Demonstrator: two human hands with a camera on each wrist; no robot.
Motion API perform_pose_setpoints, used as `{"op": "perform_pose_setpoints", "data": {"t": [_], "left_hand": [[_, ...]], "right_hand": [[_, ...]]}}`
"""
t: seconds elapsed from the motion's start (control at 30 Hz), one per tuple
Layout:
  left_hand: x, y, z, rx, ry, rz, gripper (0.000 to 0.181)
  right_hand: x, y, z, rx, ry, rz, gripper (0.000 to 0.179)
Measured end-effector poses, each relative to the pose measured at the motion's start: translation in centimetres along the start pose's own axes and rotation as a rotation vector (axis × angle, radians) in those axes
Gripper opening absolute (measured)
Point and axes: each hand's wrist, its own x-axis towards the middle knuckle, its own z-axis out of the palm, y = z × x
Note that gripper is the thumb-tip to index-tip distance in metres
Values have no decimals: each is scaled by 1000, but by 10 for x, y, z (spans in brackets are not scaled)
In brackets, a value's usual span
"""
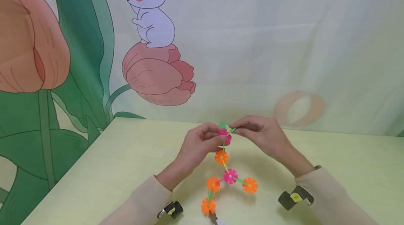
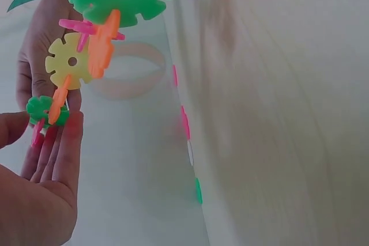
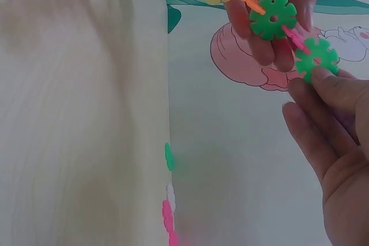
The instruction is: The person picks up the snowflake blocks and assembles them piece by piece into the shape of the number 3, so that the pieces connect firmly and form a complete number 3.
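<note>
A branching chain of notched flower-shaped plastic discs hangs between the hands, with orange discs [image 1: 221, 157] and a pink disc [image 1: 230, 176] low in the head view. My left hand [image 1: 197, 146] holds the chain's upper part, its thumb and fingers at a small green disc [image 2: 41, 109] in the left wrist view. Between thumb and finger, my right hand [image 1: 262, 137] pinches an end green disc [image 3: 316, 59]. A pink disc [image 3: 297, 38] joins that piece to another green disc [image 3: 273, 18], which lies before the left fingers. A yellow disc [image 2: 69, 61] sits farther along the chain.
A pale table [image 1: 126, 169] lies beneath, with a printed cloth backdrop [image 1: 236, 42] behind. Along the table's far edge are loose discs: pink [image 2: 185, 122], white [image 2: 191, 152] and green [image 2: 199, 190]. Brown and white discs [image 1: 214, 218] show at the head view's bottom.
</note>
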Motion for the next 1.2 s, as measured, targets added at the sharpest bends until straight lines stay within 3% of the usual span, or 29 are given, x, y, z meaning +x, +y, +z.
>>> {"op": "perform_pose_setpoints", "data": {"t": [0.17,0.37,0.57,0.83,1.03,1.2], "left_hand": [[-1,-1,-3,-25,5,18,23],[-1,-2,-5,-24,11,-14,21],[1,-1,-11,-9,14,-4,19],[1,-2,-18,-13,26,13,18],[2,0,-21,-2,10,21,19],[1,2,-23,-2,4,19,19]], "right_hand": [[-1,-2,4,-12,-20,9,16],[-1,0,3,-80,-13,34,17],[24,22,2,-232,18,63,19],[65,73,26,-502,-138,-78,19],[75,83,36,-634,-210,-90,21],[75,85,37,-667,-255,-83,25]]}}
